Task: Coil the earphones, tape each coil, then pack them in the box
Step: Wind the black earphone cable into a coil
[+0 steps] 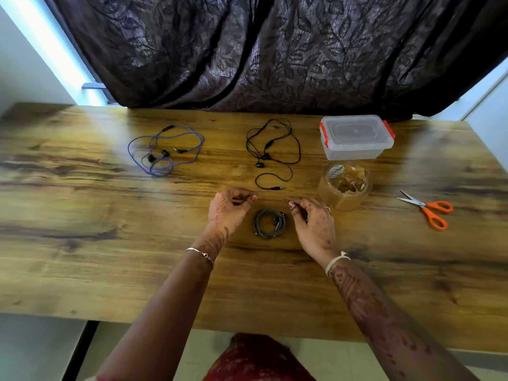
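I hold the left hand [229,209] and right hand [310,224] either side of the grey coiled earphones [270,223] on the table [110,243], each curled in a pinch, whether on a tape strip I cannot tell, presumably to bind the coil before boxing.

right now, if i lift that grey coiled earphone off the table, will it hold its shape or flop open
Probably floppy: the grey coiled earphone is thin cable with no tape visible, so loops may spring loose. Likely light, given the slender wire. Unlikely to roll: it lies flat.
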